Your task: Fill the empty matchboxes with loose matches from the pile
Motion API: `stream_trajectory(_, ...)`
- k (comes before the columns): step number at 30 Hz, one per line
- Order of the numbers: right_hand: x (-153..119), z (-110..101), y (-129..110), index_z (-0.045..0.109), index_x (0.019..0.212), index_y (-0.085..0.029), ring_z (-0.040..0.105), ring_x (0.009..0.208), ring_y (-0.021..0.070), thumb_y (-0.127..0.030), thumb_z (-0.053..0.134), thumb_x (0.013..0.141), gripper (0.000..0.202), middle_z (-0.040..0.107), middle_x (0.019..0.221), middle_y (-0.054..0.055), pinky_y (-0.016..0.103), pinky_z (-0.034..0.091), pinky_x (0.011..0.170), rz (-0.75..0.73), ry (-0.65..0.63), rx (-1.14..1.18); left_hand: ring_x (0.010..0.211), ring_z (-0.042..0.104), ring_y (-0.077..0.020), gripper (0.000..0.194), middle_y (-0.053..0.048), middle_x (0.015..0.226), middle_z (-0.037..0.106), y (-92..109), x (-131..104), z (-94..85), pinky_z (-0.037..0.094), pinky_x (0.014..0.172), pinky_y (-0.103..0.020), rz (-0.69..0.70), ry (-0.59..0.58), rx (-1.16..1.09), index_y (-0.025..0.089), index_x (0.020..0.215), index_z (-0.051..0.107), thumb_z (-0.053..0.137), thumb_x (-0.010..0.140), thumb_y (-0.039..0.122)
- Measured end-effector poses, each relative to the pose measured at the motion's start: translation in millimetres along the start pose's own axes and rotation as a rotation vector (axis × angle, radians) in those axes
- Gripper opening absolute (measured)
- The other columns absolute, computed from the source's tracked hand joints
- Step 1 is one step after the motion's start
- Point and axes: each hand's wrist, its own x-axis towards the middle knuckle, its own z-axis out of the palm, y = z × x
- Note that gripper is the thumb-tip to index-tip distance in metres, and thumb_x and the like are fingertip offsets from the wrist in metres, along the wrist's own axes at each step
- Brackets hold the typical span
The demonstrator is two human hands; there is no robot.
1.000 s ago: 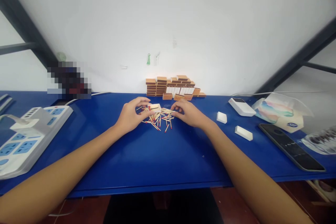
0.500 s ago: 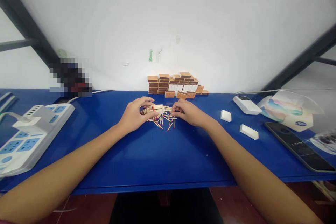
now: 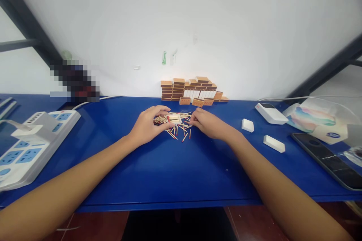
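Observation:
A small open matchbox tray (image 3: 174, 118) lies among a heap of loose red-tipped matches (image 3: 181, 131) on the blue table (image 3: 169, 169). My left hand (image 3: 149, 125) grips the tray's left end between thumb and fingers. My right hand (image 3: 207, 123) rests just right of the heap, its fingertips pinched on matches at the tray's right side. Behind the heap, against the white wall, stands a stack of brown matchboxes (image 3: 192, 91).
A white power strip (image 3: 31, 139) lies at the left edge. To the right lie two small white boxes (image 3: 247, 125) (image 3: 273, 143), a white device (image 3: 270, 113), a tissue pack (image 3: 315, 120) and a dark phone (image 3: 329, 158). Dark metal frame bars rise on both sides.
The view has shifted a little, so everything sits slightly further right. Both hands stay at the match heap, with the right fingertips drawn slightly closer to the tray.

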Motion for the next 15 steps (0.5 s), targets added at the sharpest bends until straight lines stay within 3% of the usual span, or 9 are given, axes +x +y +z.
stream_trajectory(7, -5, -6, -22, 0.056, 0.096, -0.022, 0.058, 0.090, 0.0230, -0.026, 0.053, 0.105, 0.010, 0.060, 0.101, 0.008, 0.036, 0.047, 0.079, -0.169, 0.255, 0.090, 0.109, 0.078, -0.0259, 0.050, -0.005, 0.119, 0.080, 10, -3, 3.4, 0.060, 0.098, -0.041, -0.005, -0.032, -0.053, 0.025, 0.124, 0.065, 0.089, 0.083, 0.041)
stream_trajectory(11, -7, 3, -39, 0.056, 0.097, -0.022, 0.057, 0.091, 0.0225, -0.022, 0.053, 0.105, 0.008, 0.060, 0.103, 0.009, 0.037, 0.047, 0.080, -0.288, 0.217, 0.068, 0.110, 0.078, -0.0243, 0.053, -0.005, 0.120, 0.080, 19, -5, 3.3, 0.061, 0.098, -0.038, 0.005, -0.023, -0.094, 0.025, 0.127, 0.064, 0.090, 0.083, 0.039)
stream_trajectory(15, -8, 9, -42, 0.057, 0.100, -0.022, 0.058, 0.090, 0.0213, -0.023, 0.056, 0.105, 0.006, 0.060, 0.102, 0.007, 0.035, 0.047, 0.079, -0.275, 0.202, 0.111, 0.110, 0.078, -0.0237, 0.056, -0.004, 0.120, 0.080, 22, -6, 2.9, 0.061, 0.098, -0.036, 0.008, -0.018, -0.111, 0.025, 0.128, 0.063, 0.091, 0.081, 0.039)
